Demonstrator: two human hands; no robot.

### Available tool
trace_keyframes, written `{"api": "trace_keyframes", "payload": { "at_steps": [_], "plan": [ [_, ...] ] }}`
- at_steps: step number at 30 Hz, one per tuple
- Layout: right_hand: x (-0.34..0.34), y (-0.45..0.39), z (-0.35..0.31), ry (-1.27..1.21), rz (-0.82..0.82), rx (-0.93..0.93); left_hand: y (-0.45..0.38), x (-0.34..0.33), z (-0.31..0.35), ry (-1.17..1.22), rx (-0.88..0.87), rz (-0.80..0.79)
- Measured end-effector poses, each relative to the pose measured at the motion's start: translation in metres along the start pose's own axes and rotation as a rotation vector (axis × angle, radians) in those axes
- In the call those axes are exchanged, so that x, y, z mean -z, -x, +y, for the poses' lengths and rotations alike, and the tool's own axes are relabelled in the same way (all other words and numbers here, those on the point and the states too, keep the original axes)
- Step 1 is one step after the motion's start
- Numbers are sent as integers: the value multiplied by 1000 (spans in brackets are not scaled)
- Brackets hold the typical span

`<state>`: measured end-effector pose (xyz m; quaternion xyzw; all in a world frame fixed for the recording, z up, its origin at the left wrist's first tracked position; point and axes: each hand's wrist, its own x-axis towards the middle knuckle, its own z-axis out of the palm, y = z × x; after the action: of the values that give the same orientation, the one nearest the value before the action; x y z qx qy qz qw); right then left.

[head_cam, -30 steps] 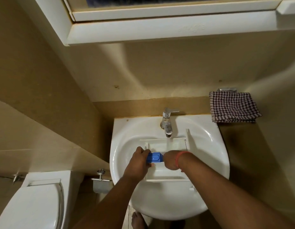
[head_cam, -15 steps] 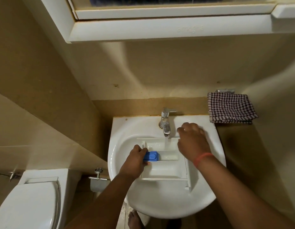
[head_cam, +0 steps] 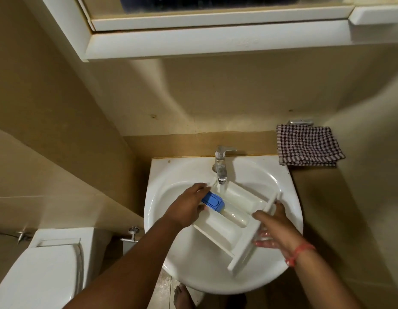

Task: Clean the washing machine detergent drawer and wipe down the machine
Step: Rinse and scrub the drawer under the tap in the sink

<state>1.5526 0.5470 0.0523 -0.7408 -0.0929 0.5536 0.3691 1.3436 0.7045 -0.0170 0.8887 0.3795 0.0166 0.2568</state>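
The white detergent drawer [head_cam: 233, 217] lies slanted in the white sink [head_cam: 280, 186], its front panel toward the lower right. Water runs from the chrome tap [head_cam: 221, 168] into its far end beside the blue insert [head_cam: 212, 201]. My left hand [head_cam: 186, 206] grips the drawer's far left end, next to the blue insert. My right hand [head_cam: 276, 228] holds the drawer's front panel, fingers wrapped around its edge.
A checked cloth [head_cam: 307, 146] hangs on the wall right of the sink. A white toilet [head_cam: 44, 270] stands at lower left, with a chrome wall fitting [head_cam: 132, 235] between it and the sink. A white cabinet [head_cam: 204, 36] juts out overhead. A bare foot [head_cam: 182, 295] shows below the sink.
My right hand came down from near the tap to the drawer's front panel. The drawer has turned from square-on to slanted, with its front swung to the right.
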Motion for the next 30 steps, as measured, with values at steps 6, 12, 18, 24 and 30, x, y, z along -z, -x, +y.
{"api": "trace_keyframes", "payload": {
  "at_steps": [6, 12, 18, 24, 30],
  "plan": [
    [-17, 35, 44, -413, 109, 37, -1, -2, 20, 16, 264, 276],
    [-42, 39, 70, -591, 261, 20, -4, -19, 49, 923, 753, 138],
    [1, 14, 77, 19, 288, 42, -10, -28, 37, 863, 747, 154],
    [33, -14, 35, 228, -52, 119, -6, -23, 45, 960, 707, 190],
    [36, -35, 19, 353, -213, 101, -3, -25, 44, 958, 714, 194]
  ]
}}
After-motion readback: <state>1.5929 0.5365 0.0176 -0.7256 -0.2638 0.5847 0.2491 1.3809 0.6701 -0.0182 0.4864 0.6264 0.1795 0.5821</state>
